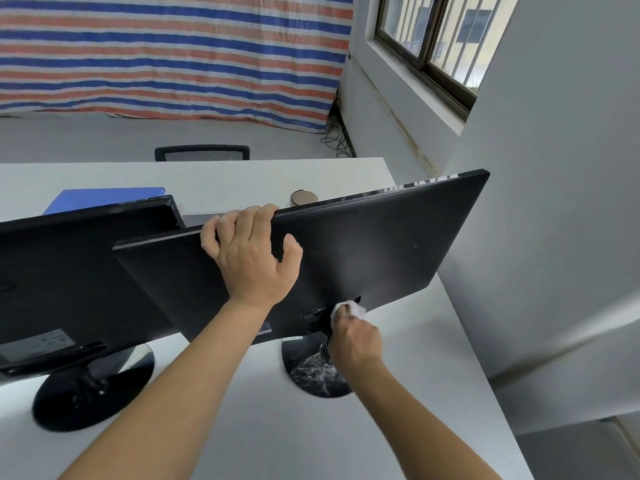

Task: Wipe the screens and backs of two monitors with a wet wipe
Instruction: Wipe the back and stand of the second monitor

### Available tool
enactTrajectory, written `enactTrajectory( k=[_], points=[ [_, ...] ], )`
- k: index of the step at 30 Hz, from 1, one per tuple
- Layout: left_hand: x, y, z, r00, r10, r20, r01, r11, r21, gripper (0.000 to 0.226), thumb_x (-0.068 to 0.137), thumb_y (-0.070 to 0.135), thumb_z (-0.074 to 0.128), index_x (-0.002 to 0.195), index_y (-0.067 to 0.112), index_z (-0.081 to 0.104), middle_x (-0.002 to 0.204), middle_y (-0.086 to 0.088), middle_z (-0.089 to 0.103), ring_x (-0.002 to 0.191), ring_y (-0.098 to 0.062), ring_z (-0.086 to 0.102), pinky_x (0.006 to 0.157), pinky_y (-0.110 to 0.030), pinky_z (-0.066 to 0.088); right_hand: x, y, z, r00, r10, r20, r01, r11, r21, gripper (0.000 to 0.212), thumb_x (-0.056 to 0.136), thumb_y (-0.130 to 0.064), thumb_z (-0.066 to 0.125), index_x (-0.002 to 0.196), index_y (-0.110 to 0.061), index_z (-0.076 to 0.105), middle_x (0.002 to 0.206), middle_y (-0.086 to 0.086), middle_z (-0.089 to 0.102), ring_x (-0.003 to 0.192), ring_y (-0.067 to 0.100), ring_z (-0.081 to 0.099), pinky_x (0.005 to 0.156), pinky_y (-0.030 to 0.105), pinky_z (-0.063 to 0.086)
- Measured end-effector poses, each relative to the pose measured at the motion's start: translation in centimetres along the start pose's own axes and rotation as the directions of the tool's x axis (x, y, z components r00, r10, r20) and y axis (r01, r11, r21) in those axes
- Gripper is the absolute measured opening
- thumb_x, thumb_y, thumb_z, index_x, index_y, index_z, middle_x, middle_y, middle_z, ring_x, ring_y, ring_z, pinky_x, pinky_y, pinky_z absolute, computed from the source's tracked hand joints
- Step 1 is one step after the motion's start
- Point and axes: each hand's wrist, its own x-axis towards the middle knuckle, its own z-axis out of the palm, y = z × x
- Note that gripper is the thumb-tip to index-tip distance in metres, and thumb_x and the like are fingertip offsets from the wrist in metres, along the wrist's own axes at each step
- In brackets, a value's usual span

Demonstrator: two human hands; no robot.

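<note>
We see a matt black plastic back on the right monitor (363,244); its round base (313,372) is glossy, perhaps marbled. Left of that monitor, the second monitor (69,271) looks smooth and matt, on a glossy base (90,393). The wipe (353,308) looks like soft white cloth. The desk (277,427) beneath is smooth matt white.

**Black monitors, white table, striped tarp**

Both monitors, right (363,251) and left (69,278), show plain black backs. The wet wipe (356,308) is white, like the table (242,393). A blue folder (104,199) lies beyond. The hanging tarp (166,53) carries blue, orange-red and white horizontal stripes.
</note>
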Motion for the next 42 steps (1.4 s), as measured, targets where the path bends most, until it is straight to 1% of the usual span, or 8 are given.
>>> enactTrajectory(
  k=[3, 8, 13, 22, 33, 36, 40, 42],
  points=[
    [-0.1, -0.6, 0.0, 1.0, 0.006, 0.006, -0.006, 1.0, 0.015, 0.039, 0.085, 0.036, 0.046, 0.11, 0.014, 0.066, 0.099, -0.001, 0.064, 0.101, -0.025, 0.052, 0.1, -0.05, 0.03, -1.2, -1.3, 0.2, 0.979, -0.201, 0.019, 0.2, 0.979, 0.049, 0.033, 0.094, -0.014, 0.046, 0.126, -0.018, 0.043, 0.098, 0.008, 0.068, 0.088, 0.031, 0.068, 0.067, 0.033, 0.044],
    [0.0, -0.5, -0.1, 1.0, 0.012, 0.024, -0.012, 0.999, 0.029, 0.04, 0.084, 0.036, 0.046, 0.111, 0.015, 0.067, 0.099, 0.0, 0.063, 0.1, -0.025, 0.052, 0.1, -0.048, 0.029, -1.0, 0.6, 0.2, 0.997, 0.067, -0.039, -0.061, 0.99, 0.131, 0.033, 0.093, -0.019, 0.047, 0.126, -0.02, 0.041, 0.093, 0.005, 0.064, 0.081, 0.03, 0.06, 0.062, 0.031, 0.036],
    [-0.1, -0.2, -0.1, 1.0, 0.007, 0.02, -0.007, 0.999, 0.035, 0.039, 0.084, 0.035, 0.047, 0.111, 0.015, 0.067, 0.1, -0.001, 0.064, 0.101, -0.025, 0.052, 0.1, -0.049, 0.03, -1.7, -2.3, 1.8, 0.973, -0.233, -0.003, 0.23, 0.959, 0.163, 0.041, 0.096, -0.021, 0.043, 0.136, -0.017, 0.034, 0.1, 0.011, 0.069, 0.082, 0.033, 0.067, 0.059, 0.033, 0.042],
    [0.0, -0.3, -0.3, 0.999, 0.008, 0.033, -0.009, 0.999, 0.036, 0.039, 0.083, 0.035, 0.048, 0.111, 0.014, 0.067, 0.101, -0.001, 0.063, 0.101, -0.027, 0.053, 0.101, -0.048, 0.029, -1.2, -2.2, 1.8, 0.988, -0.144, 0.061, 0.11, 0.917, 0.383, 0.043, 0.099, -0.026, 0.04, 0.142, -0.023, 0.038, 0.111, 0.014, 0.068, 0.097, 0.036, 0.064, 0.068, 0.034, 0.04],
    [0.0, -0.6, -0.3, 0.999, 0.022, 0.04, -0.022, 1.0, 0.02, 0.04, 0.081, 0.028, 0.046, 0.113, 0.014, 0.066, 0.101, -0.001, 0.062, 0.102, -0.027, 0.052, 0.101, -0.049, 0.029, -0.8, -1.8, 2.5, 0.949, 0.027, 0.313, -0.308, 0.276, 0.911, 0.031, 0.095, -0.02, 0.05, 0.11, -0.046, 0.057, 0.108, 0.005, 0.069, 0.103, 0.026, 0.064, 0.082, 0.034, 0.054],
    [0.1, -1.1, -0.2, 0.999, 0.015, 0.047, -0.016, 0.999, 0.03, 0.041, 0.081, 0.027, 0.045, 0.114, 0.014, 0.065, 0.101, -0.001, 0.063, 0.102, -0.026, 0.052, 0.101, -0.049, 0.029, -2.5, -2.0, 2.5, 0.895, -0.134, 0.426, -0.364, 0.33, 0.871, 0.02, 0.097, -0.018, 0.048, 0.107, -0.027, 0.063, 0.086, 0.012, 0.066, 0.079, 0.025, 0.066, 0.063, 0.028, 0.048],
    [0.1, -0.9, -0.2, 0.999, 0.026, 0.036, -0.027, 0.999, 0.033, 0.043, 0.08, 0.027, 0.045, 0.115, 0.014, 0.065, 0.102, -0.001, 0.063, 0.102, -0.027, 0.052, 0.1, -0.05, 0.029, -2.8, -3.3, 3.7, 0.943, 0.151, 0.297, -0.325, 0.222, 0.919, 0.041, 0.098, -0.024, 0.049, 0.135, -0.042, 0.045, 0.112, -0.012, 0.062, 0.104, 0.012, 0.059, 0.094, 0.037, 0.048],
    [0.1, -0.5, -0.1, 0.999, 0.032, 0.038, -0.033, 0.999, 0.032, 0.043, 0.079, 0.027, 0.045, 0.114, 0.014, 0.065, 0.102, -0.001, 0.063, 0.102, -0.027, 0.052, 0.1, -0.05, 0.03, -3.3, -4.7, 4.0, 0.961, 0.046, 0.271, -0.274, 0.252, 0.928, 0.054, 0.101, -0.027, 0.046, 0.147, -0.047, 0.027, 0.106, -0.018, 0.06, 0.096, 0.005, 0.058, 0.089, 0.03, 0.048]
  ],
)
